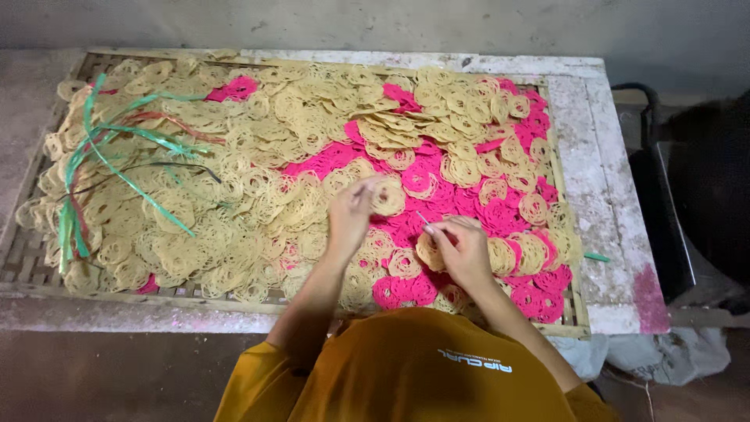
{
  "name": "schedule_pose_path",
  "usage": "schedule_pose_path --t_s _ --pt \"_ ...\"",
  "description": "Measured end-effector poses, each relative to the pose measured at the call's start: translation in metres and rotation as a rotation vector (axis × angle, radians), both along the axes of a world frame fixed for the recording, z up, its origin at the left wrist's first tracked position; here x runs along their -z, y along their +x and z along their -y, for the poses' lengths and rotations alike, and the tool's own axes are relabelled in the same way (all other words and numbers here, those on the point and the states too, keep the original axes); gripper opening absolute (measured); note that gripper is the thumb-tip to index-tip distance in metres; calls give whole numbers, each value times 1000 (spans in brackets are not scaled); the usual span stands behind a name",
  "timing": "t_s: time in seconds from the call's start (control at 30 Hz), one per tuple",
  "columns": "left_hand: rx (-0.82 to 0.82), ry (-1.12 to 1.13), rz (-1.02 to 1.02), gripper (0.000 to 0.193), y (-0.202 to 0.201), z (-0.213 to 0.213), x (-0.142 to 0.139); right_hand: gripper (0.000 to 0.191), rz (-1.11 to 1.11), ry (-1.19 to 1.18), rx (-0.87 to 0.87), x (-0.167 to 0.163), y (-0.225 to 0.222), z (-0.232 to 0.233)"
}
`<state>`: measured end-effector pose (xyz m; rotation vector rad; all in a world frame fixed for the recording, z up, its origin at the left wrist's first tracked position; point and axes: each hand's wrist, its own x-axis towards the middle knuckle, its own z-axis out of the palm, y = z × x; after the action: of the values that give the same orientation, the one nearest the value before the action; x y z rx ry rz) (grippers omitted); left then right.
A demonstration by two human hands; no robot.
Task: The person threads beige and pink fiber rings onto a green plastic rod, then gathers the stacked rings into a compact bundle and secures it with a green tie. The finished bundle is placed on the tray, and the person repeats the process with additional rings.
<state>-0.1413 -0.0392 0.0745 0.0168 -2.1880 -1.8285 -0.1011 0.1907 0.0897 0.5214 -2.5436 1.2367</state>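
While the person in the orange shirt [406, 367] leaned over the woven bamboo tray [23, 262], both hands worked near its centre. The left hand [351, 215] had its grip pinched shut on a beige lacy cracker disc [388, 195], held at about twelve o'clock from the wrist. The right hand [461, 250] lay at three o'clock from the left, fingers curled closed around another beige disc [429, 252], with a thin strip [423, 218] showing just above the fingertips; whether the grip also held that strip could not be told. Beige discs [234, 219] covered most of the tray, and pink discs [469, 199] lay mainly from one to five o'clock. A bundle of green and red plastic strips [117, 164] rested on the discs at nine o'clock. The tray sat on a worn white surface [601, 211].
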Motion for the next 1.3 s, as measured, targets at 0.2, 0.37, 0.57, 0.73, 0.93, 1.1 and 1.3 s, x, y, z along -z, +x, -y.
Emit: schedule_pose_path --t_s 0.2,0.37,0.57,0.73,0.93,1.1,1.3 --pt "106 66 130 29 14 -44 -14 14 154 -111 33 -1 -3 5" --pt "229 -54 -180 27 35 -58 -24 11 150 -162 59 5 -5 4" --pt "408 300 92 24 31 -57 -14 12 8 -41 58 19 -6 -2" --pt "426 3 82 27 36 -53 -25 14 -1 -144 31 27 -1 -6" --pt "395 -67 -151 20 38 -54 -29 10 -11 -177 1 30 -3 -10" --pt "347 -130 -223 18 29 -49 -34 24 244 -164 49 27 -9 -15" --pt "336 -158 106 17 12 -41 -41 17 201 -251 32 19 -14 -28"
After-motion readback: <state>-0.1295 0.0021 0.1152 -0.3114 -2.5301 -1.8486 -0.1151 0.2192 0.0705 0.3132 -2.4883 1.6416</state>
